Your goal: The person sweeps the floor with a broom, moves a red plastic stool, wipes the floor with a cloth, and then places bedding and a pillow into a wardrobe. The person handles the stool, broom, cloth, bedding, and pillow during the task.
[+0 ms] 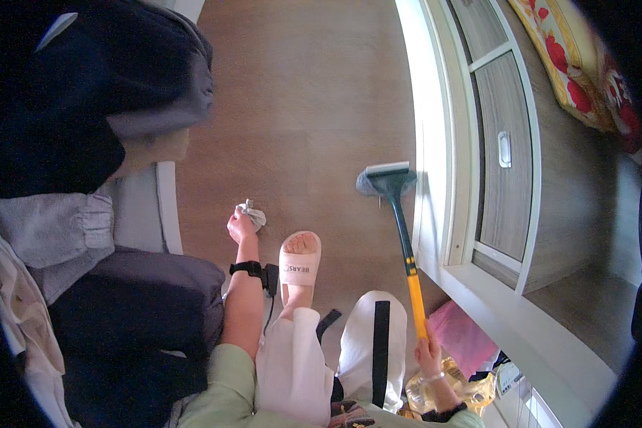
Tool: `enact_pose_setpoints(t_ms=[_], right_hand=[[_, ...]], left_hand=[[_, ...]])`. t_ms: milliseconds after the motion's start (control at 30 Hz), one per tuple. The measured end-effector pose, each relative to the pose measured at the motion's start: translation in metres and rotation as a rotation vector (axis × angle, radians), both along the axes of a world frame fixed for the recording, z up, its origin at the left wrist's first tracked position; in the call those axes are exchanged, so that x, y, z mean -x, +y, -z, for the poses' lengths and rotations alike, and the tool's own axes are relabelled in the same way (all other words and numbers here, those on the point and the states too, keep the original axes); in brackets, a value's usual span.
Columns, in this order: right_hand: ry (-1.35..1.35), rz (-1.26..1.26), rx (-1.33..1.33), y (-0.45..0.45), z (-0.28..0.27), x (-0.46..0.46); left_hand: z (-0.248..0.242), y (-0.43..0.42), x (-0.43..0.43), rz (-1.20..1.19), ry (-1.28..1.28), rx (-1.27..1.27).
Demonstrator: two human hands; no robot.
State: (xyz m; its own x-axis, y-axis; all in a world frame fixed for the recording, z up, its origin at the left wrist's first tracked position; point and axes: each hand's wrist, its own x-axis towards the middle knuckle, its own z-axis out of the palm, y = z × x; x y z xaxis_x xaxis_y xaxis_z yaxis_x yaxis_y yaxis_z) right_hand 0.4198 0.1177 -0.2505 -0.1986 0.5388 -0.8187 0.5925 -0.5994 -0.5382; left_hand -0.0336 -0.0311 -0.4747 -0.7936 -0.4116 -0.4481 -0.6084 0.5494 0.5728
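My left hand (241, 225) is closed around a crumpled white cloth or tissue (254, 215), held over the wood-look floor (299, 117). The fingers of my right hand (428, 350) wrap the yellow handle of a window squeegee (417, 305). Its dark green shaft reaches away from me to a wide head with a pale blade and a bluish pad, beside the white sill at the right. Whether the head touches the floor, I cannot tell. A wrist strap with a small black device and a cable is on my left forearm.
Dark and grey clothes (139, 299) hang or lie along the left. Cabinet drawers (503, 155) with a white frame stand at the right, floral fabric (562, 59) above them. Near my right hand are a pink cloth (463, 334) and a gold plastic bag (479, 393). My slippered foot (300, 262) is between my hands.
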Motion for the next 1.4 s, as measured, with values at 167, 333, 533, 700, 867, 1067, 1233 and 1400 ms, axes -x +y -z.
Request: enact_pose_setpoints(t_ms=[167,333,533,700,867,1067,1233,1400], right_hand=[[0.022,-0.062,-0.033,0.031,-0.082,0.010],[0.247,-0.003,-0.197,0.083,-0.028,0.135],[0.346,-0.039,-0.428,0.166,0.068,0.267],[0.286,0.018,-0.315,0.116,0.086,0.186],[0.125,0.133,-0.103,0.023,0.040,0.078],[0.089,0.191,0.044,-0.004,-0.029,0.011],[0.024,0.045,0.006,-0.016,-0.067,-0.003],[0.119,-0.247,-0.084,0.034,-0.040,0.065]], left_hand=[[0.002,0.001,-0.001,-0.092,-0.025,-0.030],[0.005,0.000,0.000,-0.059,-0.005,-0.033],[0.012,-0.006,0.002,-0.024,-0.001,-0.096],[0.017,-0.007,0.004,-0.038,-0.001,-0.030],[0.024,-0.011,0.010,0.021,-0.053,0.011],[0.037,-0.011,0.012,-0.026,-0.021,-0.039],[0.031,-0.010,0.012,0.043,-0.009,0.120],[0.019,-0.007,0.006,-0.021,-0.033,-0.029]])
